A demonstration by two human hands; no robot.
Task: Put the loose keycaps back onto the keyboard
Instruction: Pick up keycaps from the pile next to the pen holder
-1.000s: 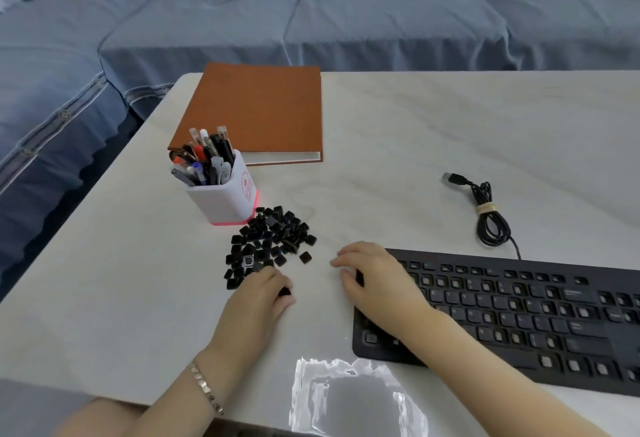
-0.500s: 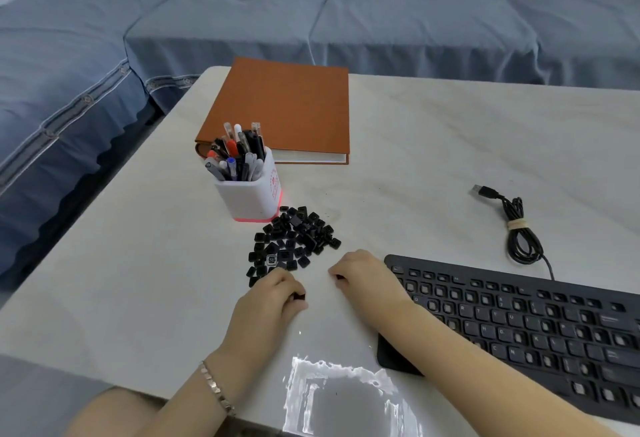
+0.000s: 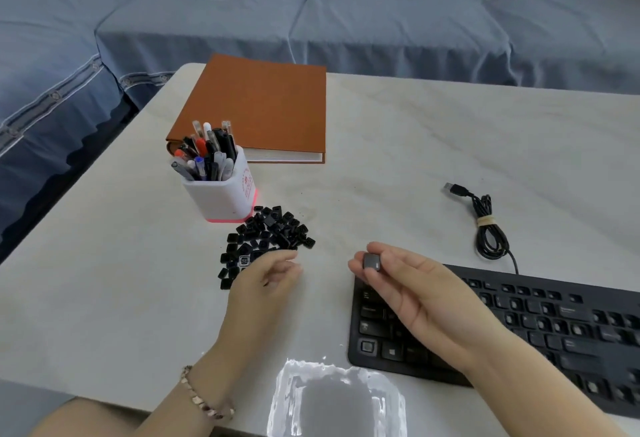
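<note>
Beaded bracelet (image 3: 204, 398) on left wrist (arms sleeveless)

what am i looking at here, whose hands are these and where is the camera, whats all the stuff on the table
There is no machine here. A person wears one camera on the head, looking forward and down, so the two bare hands are their own. The right hand pinches one black keycap in its fingers, raised over the left end of the black keyboard. The left hand, with a bracelet on its wrist, is loosely open beside a pile of loose keycaps. On the pale table also stand a white pen cup, an orange book and the keyboard's coiled cable. Behind is a blue sofa.
</note>
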